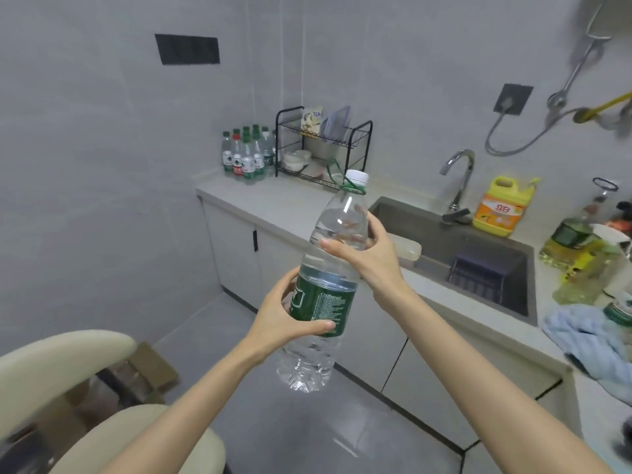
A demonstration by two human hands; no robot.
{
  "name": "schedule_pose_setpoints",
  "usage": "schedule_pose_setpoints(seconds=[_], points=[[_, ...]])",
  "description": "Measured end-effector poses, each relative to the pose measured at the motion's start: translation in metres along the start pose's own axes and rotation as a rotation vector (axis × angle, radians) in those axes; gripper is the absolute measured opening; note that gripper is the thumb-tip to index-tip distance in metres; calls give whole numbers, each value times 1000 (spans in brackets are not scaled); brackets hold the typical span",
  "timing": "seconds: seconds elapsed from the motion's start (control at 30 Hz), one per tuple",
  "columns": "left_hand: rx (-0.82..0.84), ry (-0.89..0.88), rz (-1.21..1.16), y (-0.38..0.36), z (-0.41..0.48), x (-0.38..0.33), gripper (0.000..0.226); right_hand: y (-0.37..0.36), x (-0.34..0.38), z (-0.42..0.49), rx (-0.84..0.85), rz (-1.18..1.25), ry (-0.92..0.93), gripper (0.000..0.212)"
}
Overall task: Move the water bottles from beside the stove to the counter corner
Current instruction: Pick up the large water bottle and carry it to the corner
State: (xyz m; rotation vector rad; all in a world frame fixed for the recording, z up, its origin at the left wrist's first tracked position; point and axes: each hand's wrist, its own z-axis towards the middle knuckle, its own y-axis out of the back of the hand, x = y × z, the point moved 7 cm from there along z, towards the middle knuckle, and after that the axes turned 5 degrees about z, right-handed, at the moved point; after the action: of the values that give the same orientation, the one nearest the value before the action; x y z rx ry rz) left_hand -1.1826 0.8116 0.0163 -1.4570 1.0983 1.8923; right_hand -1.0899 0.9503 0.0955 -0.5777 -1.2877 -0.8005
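Observation:
A large clear water bottle (307, 357) with a green label and a white cap is held in the air above the floor, tilted with its cap to the upper right. My left hand (284, 313) grips it around the label. My right hand (369, 254) grips its upper part, below the neck. A green loop handle hangs at the neck. Several small water bottles (247, 155) with green and red caps stand together at the far left corner of the grey counter (266, 203), against the wall.
A black dish rack (323, 145) with bowls stands right of the small bottles. Further right are the sink (455, 248) with its faucet (458, 176), a yellow detergent jug (501, 206), an oil bottle (571, 237) and a blue cloth (588, 340). A beige chair (68, 364) is at lower left.

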Motion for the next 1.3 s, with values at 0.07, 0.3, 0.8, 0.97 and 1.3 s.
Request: schedule_pose_setpoints(seconds=[0.07,0.3,0.8,0.97,1.3], points=[[-27,9,4,13,28,11,90,-16,-9,33,25,-3,-5,93],[-76,23,23,79,163,59,96,-86,-40,172,102,39,-3,96],[-114,67,24,221,439,134,101,-225,-89,458,167,98,38,92],[-212,94,33,266,517,165,101,-281,-110,545,276,74,95,90],[-340,203,94,352,636,220,101,-382,-151,681,448,27,103,95]])
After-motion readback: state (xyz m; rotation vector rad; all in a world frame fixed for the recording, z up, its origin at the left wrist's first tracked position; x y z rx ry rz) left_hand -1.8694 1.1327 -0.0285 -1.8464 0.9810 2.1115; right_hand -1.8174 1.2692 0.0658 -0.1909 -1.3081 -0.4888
